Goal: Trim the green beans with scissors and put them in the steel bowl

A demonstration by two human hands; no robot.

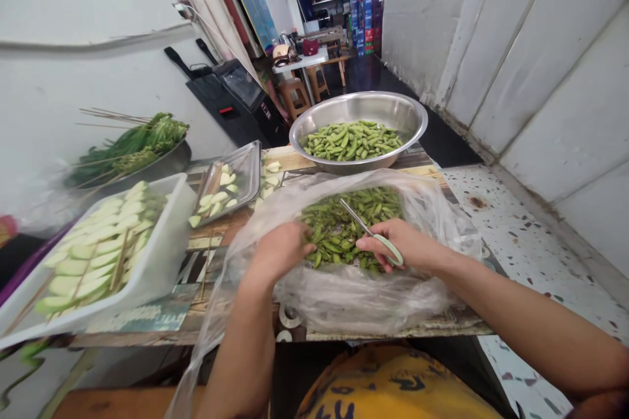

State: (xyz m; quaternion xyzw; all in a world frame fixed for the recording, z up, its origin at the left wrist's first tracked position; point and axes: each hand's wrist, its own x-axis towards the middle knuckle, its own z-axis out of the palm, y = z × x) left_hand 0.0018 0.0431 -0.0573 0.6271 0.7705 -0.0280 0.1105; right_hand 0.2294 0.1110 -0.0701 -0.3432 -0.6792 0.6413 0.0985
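Observation:
Green bean pods (pixel 334 245) lie in an opened clear plastic bag (pixel 344 301) on the table. My right hand (pixel 393 245) holds scissors (pixel 356 216) by their pale green handles, blades pointing up and left over the pods. At the left side of the pods is my left hand (pixel 282 252), fingers curled down at the bag's inner edge; whatever its fingertips hold, if anything, is hidden. Just behind the bag, a large steel bowl (pixel 413 137) contains more green pods (pixel 351 141).
A white tub (pixel 170 242) of skewered green slices stands at the left, beside a metal tray (pixel 253 173) with pale pieces. Behind the tub, leafy greens (pixel 142 144) fill a dark bowl. A wall (pixel 540 65) runs along the right.

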